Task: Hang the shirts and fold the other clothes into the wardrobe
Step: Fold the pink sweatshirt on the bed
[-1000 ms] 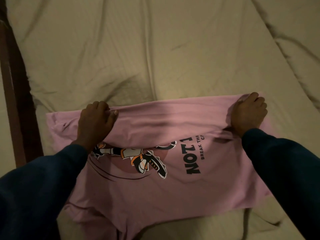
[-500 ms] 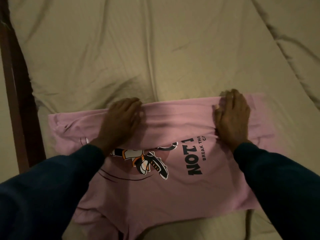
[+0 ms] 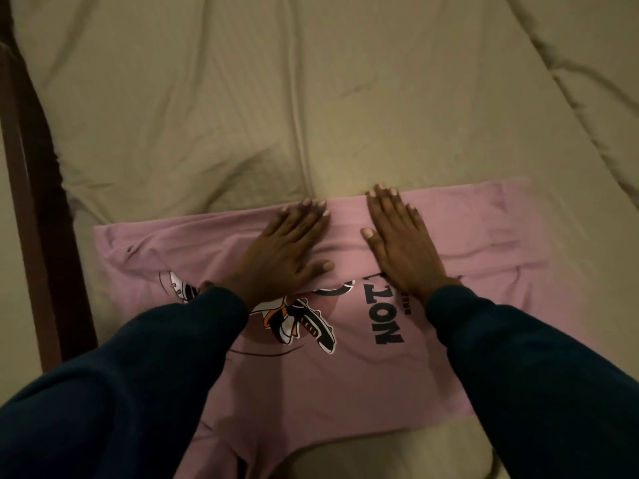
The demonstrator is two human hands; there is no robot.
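Observation:
A pink T-shirt (image 3: 345, 382) with a cartoon print and dark lettering lies spread on the bed, its far edge folded over toward me into a band. My left hand (image 3: 280, 254) lies flat on the middle of that folded band, fingers straight. Just to its right, my right hand (image 3: 401, 243) presses flat on the same band, fingertips reaching the far crease. Both arms wear dark blue sleeves. The near end of the shirt hangs off the bed edge, out of sight.
The bed is covered by a wrinkled beige sheet (image 3: 311, 98) stretching far and right. A dark wooden bed frame (image 3: 31, 202) runs along the left side.
Both hands let go of the fold's outer ends, flattened out and slid inward along the folded band until they lie close together at its middle.

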